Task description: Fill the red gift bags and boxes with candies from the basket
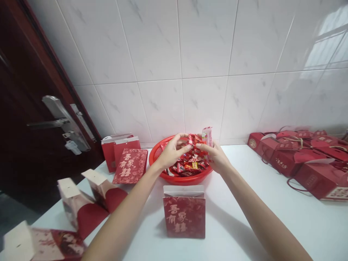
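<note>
Above a red plastic basket [185, 180] of wrapped candies [187, 166], my two hands come close together. My left hand [174, 151] is closed, its thumb and fingers on a red-wrapped candy [191, 140]. My right hand [217, 156] is also closed, gripping a pink-and-white candy packet [207, 136] that sticks up past its fingers; its thumb meets the red wrappers beside the left fingertips. How many candies each hand has is hidden. In front of the basket, a dark red gift box [185, 217] with pale characters stands upright, its top flaps raised.
Several open boxes [92, 214] stand along the table's left side. More red boxes [130, 165] are beside the basket at the left. Closed red boxes with cord handles [288, 156] cluster at the right. A tiled wall [203, 105] backs the white table [233, 228]; a dark door [27, 108] is left.
</note>
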{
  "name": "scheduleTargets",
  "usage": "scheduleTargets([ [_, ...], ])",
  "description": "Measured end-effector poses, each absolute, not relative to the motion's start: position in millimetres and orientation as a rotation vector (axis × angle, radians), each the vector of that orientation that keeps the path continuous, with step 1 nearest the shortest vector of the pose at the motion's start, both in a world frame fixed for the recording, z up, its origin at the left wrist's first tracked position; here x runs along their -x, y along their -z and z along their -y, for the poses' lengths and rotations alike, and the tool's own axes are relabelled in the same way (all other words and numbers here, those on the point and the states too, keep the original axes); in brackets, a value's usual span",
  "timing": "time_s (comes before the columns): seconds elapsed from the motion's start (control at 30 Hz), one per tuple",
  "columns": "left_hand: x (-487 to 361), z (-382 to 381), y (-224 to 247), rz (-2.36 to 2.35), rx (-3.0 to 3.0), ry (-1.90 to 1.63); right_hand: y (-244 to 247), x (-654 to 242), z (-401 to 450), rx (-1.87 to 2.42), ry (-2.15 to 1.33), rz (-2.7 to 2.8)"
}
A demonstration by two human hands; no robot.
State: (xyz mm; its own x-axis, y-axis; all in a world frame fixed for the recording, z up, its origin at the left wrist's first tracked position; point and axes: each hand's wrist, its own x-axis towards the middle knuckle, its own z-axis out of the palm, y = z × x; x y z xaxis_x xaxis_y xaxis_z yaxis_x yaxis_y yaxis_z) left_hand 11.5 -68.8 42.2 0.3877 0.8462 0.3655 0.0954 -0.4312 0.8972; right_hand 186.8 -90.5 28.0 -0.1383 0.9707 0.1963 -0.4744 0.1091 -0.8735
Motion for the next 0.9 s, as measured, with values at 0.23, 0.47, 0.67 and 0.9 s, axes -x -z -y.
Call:
scheduleTargets([
  [0.23,0.2,115.2,-55.2,-0.968,-1.951,-1.157,-45.2,-173.8,122.3,0.639,-1.303,1.16],
  [0.47,16.1,167.5,-60.6,-1.112,-1.972,-1.274,-59.9,-174.7,138.8,0.668,-0.944,1.201],
  [0.67,26.1,200.3,-43.0,-1.362,-2.229,-0.99,-70.6,-204.9,137.7,0.661,-0.909,1.128],
  [0.9,18.8,194.5,-28.8,-1.296,-2.221,-1.158,-73.9,-222.0,135.5,0.675,-0.878,1.138],
])
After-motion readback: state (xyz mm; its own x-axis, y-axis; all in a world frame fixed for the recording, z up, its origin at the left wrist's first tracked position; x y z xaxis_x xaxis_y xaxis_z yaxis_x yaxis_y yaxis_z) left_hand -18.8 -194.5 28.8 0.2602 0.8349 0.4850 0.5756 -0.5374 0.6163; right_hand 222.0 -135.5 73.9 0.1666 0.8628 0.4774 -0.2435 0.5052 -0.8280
